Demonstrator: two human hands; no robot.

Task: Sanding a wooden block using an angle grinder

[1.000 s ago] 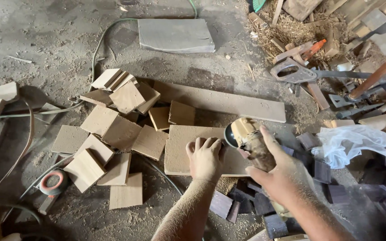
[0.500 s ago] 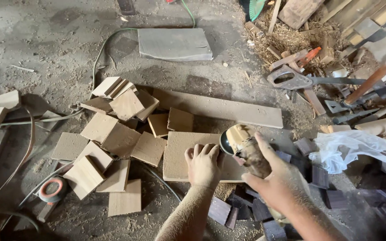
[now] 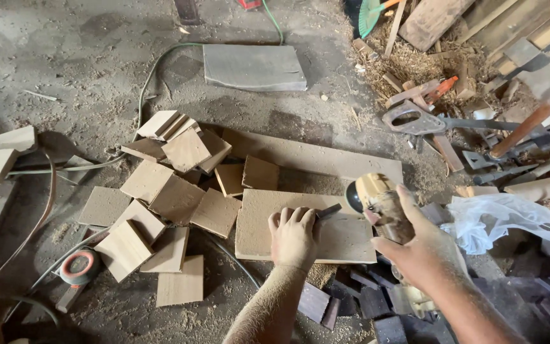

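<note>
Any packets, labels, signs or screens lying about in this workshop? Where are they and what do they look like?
Plastic bag: on the floor right of the right hand; crumpled, white, translucent.
Tape roll: on the floor at lower left; round, red-orange ring with a grey middle.
No signs, screens or readable labels show.

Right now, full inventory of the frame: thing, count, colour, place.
wood board: 1, tan, floor centre, under left hand
long plank: 1, tan, behind the board
square wood offcuts: over a dozen, tan, heap left of the board
grey slab: 1, top centre
green cable: 1, running across floor to top
tape roll: 1, orange-rimmed, lower left
hand saw: 1, grey handle, upper right
plastic bag: 1, white, right
dark wood blocks: several, bottom centre
power tool: 1, dust-coated, at the board's right end
left hand: flat on the board
right hand: gripping the power tool
</note>
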